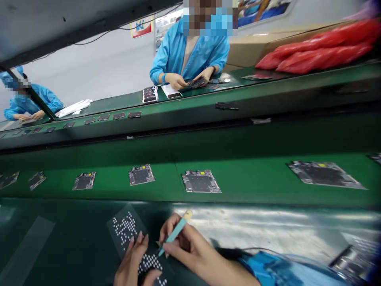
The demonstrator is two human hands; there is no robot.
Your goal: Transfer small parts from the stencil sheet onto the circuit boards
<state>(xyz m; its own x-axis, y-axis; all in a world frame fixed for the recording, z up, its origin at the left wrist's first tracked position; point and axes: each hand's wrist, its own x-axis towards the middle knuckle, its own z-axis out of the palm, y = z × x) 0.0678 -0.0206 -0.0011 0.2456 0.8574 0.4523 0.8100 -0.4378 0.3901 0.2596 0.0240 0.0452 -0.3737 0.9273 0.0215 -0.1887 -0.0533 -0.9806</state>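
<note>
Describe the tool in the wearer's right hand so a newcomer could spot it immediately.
Start at the dark green bench nearest the camera, bottom centre, where two hands meet over a clear sheet of white dots. The right hand holds a slim teal tool, tip down. Its cream-coloured top end is unlike anything nearby.

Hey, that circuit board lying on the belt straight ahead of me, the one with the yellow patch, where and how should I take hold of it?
Probably by its two side edges, reaching from your near side. The circuit board lies flat on the green belt, parts facing up, apart from neighbouring boards, so edges seem free and the face is best avoided.
</note>
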